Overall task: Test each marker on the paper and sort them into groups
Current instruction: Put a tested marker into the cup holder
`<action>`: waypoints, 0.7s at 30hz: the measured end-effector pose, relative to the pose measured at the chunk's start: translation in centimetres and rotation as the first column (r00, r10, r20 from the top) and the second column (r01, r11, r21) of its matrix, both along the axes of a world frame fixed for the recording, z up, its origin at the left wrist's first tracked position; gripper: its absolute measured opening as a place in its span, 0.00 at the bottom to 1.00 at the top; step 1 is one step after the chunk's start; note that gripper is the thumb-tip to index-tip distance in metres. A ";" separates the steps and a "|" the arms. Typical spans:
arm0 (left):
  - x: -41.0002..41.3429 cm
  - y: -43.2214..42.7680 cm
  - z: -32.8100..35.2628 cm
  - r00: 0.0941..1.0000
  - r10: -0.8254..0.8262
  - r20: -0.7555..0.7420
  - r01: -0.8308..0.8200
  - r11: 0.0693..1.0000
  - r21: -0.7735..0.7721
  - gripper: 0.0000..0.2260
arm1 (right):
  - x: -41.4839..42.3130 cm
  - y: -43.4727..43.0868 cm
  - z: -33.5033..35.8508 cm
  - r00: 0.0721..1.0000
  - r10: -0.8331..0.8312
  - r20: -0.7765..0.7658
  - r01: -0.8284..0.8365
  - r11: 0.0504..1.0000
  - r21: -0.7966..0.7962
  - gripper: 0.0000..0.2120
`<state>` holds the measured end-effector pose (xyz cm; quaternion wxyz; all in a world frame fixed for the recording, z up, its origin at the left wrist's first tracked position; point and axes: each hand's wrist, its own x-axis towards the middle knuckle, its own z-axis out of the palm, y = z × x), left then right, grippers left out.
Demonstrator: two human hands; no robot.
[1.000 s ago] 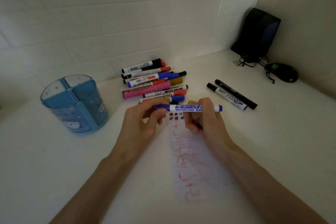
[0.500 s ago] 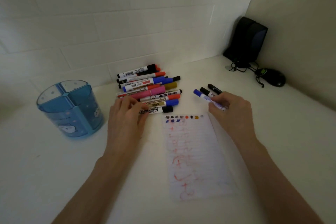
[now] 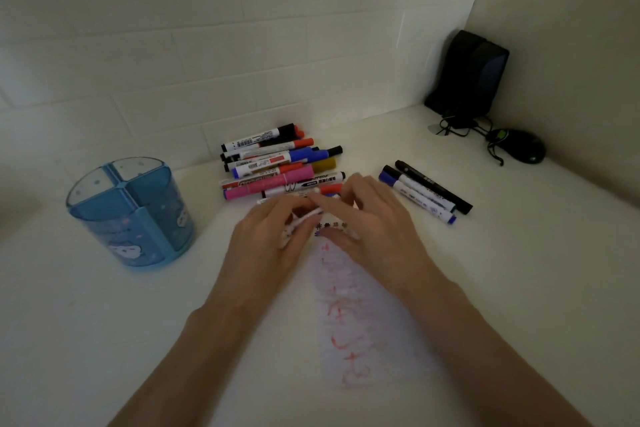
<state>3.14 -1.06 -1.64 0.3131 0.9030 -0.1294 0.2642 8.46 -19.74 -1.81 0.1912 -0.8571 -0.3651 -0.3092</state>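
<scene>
left hand (image 3: 273, 239): grip clasps white marker (image 3: 300, 222) | right hand (image 3: 370, 222): touches marker end, grip unclear

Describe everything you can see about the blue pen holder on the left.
The pen holder is a round cup of translucent blue plastic, with a cross-shaped divider splitting it into four compartments. A white cartoon figure is printed low on its front wall. It stands upright on the table, left of the marker pile and apart from it. No markers show inside, and nothing but the table touches it.
</scene>
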 end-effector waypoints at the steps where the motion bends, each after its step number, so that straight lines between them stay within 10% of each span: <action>1: -0.2 -0.2 0.2 0.999 -0.053 -0.010 0.052 0.995 -0.089 0.11 | 0.2 0.2 0.0 0.998 0.001 0.056 -0.001 1.000 0.007 0.16; 4: -0.6 -0.3 0.9 0.989 -0.135 -0.057 0.105 0.928 -0.359 0.19 | 0.4 -0.1 0.4 0.997 -0.066 0.045 0.059 0.988 0.141 0.06; 6: -0.4 -0.1 0.8 0.987 -0.147 -0.071 0.116 0.937 -0.329 0.24 | 0.2 -0.4 0.8 0.966 -0.027 -0.255 0.132 0.905 0.404 0.04; 9: 0.2 -0.3 0.2 0.981 -0.153 -0.122 0.130 0.975 -0.179 0.23 | -0.6 -0.3 1.3 0.736 0.381 -0.560 0.201 0.667 0.717 0.03; 17: 0.0 -0.4 -1.3 0.961 -0.205 -0.188 0.215 0.976 0.032 0.15 | -1.3 0.6 1.3 0.586 0.464 -0.664 0.187 0.721 0.668 0.16; 21: -0.2 1.0 -1.6 0.944 -0.218 -0.248 0.217 0.976 -0.034 0.13 | 0.7 -2.9 2.7 0.675 0.456 -0.580 0.360 0.483 0.798 0.13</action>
